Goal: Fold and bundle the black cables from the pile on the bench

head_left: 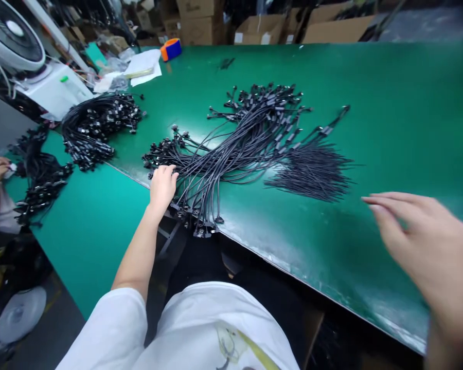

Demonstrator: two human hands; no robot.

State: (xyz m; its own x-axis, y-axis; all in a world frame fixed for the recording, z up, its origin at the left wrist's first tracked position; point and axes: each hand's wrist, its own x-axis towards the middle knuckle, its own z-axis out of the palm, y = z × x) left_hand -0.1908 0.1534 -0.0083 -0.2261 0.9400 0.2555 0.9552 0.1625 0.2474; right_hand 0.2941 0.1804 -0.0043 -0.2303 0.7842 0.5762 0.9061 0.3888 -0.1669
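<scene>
Cables (231, 154) lay splayed at centre frame, strips (316, 172) beside them — seemingly not yet gathered like the bunches (100, 123) upper left. Left hand (164, 186) curled at their near ends, right hand (428, 239) nearly pinched, lower right — either grip's hold unclear.

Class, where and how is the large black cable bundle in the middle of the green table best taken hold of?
Probably around its middle, where the strands of the black cable bundle run closest together. Coming from above, on the near side, seems best, with the grip across the strands. The ends fan out into connectors, so a hold there would likely catch fewer cables.
</scene>
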